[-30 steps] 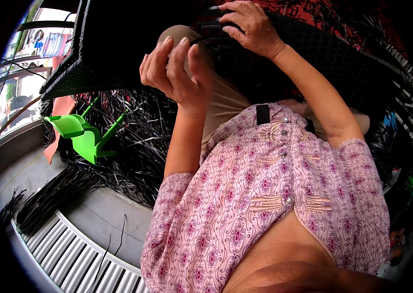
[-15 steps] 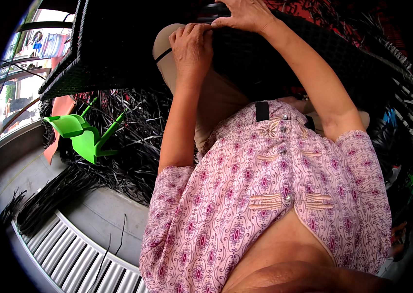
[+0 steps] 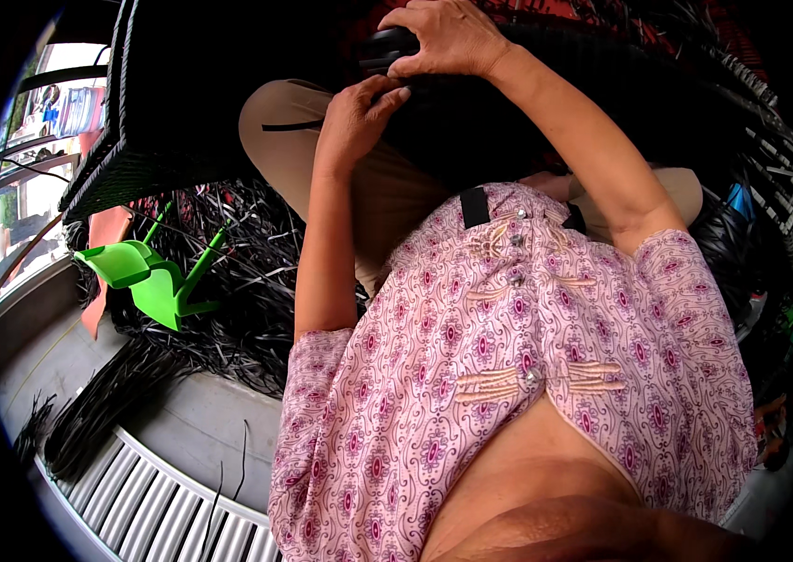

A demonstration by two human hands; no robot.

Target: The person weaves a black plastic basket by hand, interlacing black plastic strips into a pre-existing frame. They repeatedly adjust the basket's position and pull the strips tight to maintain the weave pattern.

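In the upper middle, my right hand (image 3: 452, 39) is curved over the edge of a black woven piece (image 3: 389, 49), its thumb below and its fingers above. The piece spreads across my lap, and most of it is lost in shadow. Just below and to the left is my left hand (image 3: 349, 122), closed with bent fingers and the thumb pointing right. Whatever lies between those fingertips is too dark to make out. A thin black strip (image 3: 291, 126) crosses the beige trouser knee (image 3: 274, 108) beside it.
To the left rises a black woven panel (image 3: 101, 173) with a ridged edge. Beneath it lie a small bright-green chair-shaped object (image 3: 155, 292) and a heap of loose black strips (image 3: 256, 272). A strip bundle (image 3: 111, 407) rests near a white slatted grille (image 3: 167, 501). More woven edging (image 3: 780, 197) stands right.
The view has shifted, so most surroundings sit lower and farther left. More of my right hand shows, its fingers bent around the woven piece. My left hand appears slightly lower, its thumb visible.
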